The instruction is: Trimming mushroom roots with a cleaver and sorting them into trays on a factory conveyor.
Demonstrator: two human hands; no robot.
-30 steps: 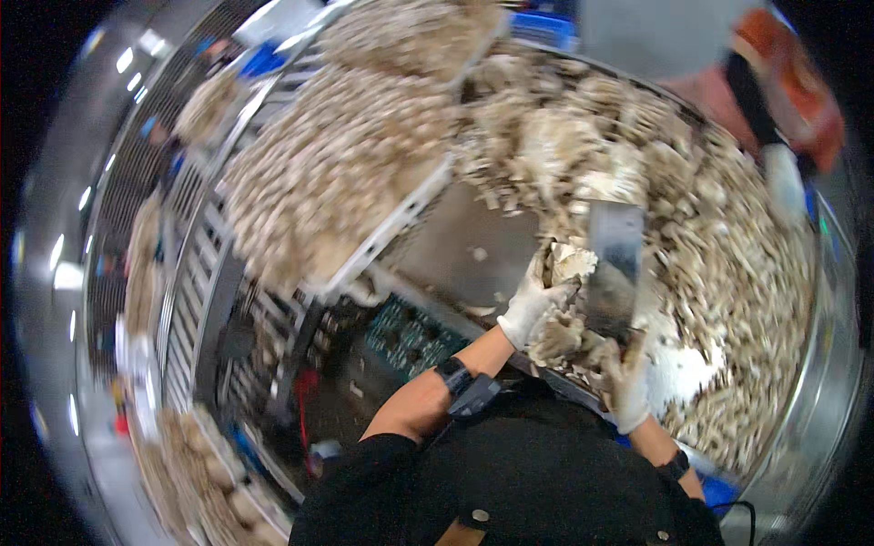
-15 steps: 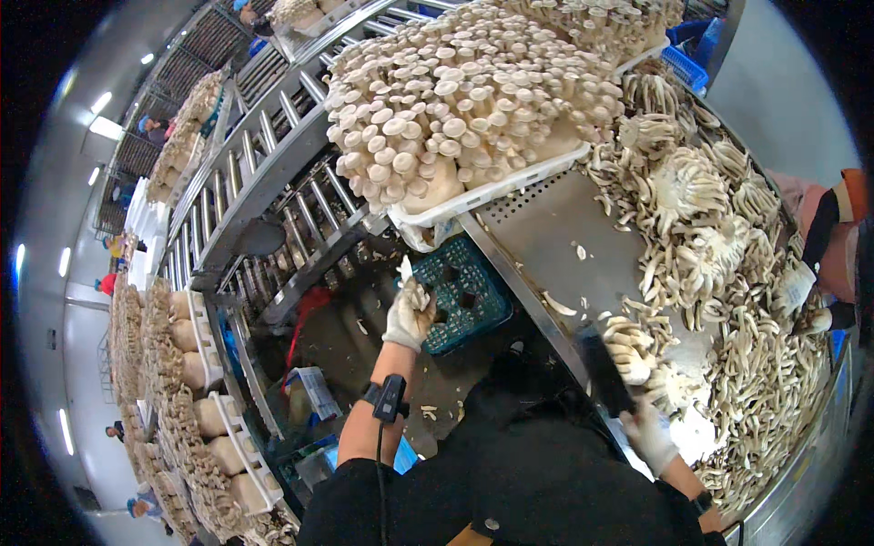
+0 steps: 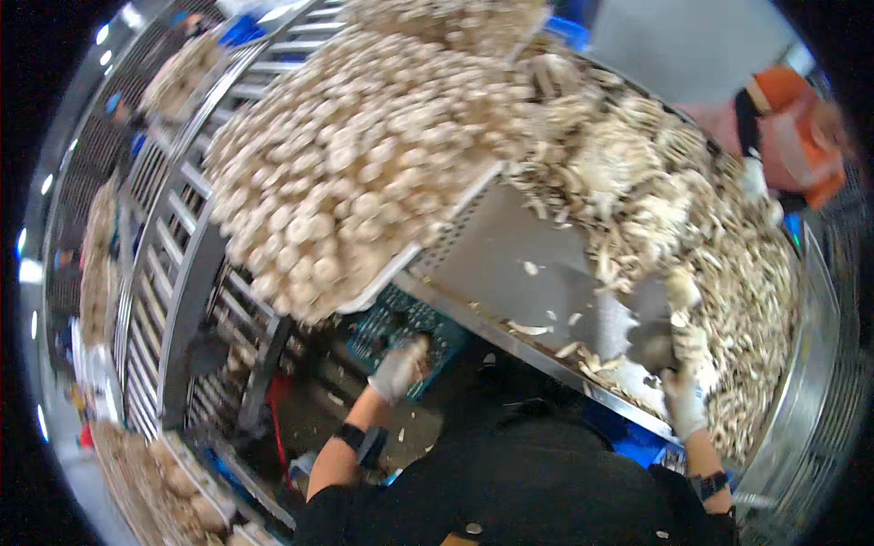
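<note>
- On the steel worktop (image 3: 510, 250), right side: one broad blade (image 3: 651, 332), blurred, among pale mushroom scraps. We take its position to be for easy reach of the pile.
- Right hand (image 3: 685, 400), white-gloved: fingers clamped on the blade's near end (handle hidden from us), a grip that probably keeps the fingers clear of the edge.
- Left hand (image 3: 399, 373), white-gloved: over the teal crate (image 3: 437, 332), which sits lower than the worktop, seemingly to be within arm's reach. We cannot tell whether its fingers are apart or together.
- Mushroom pile (image 3: 728, 309): heaped along the right, where the metal rim likely contains it.
- Mushroom block (image 3: 337, 173): caps up, in a white tray (image 3: 393, 273) that presumably keeps it whole.
- Outermost: roller conveyor (image 3: 168, 241), left; co-worker (image 3: 792, 136), upper right.
</note>
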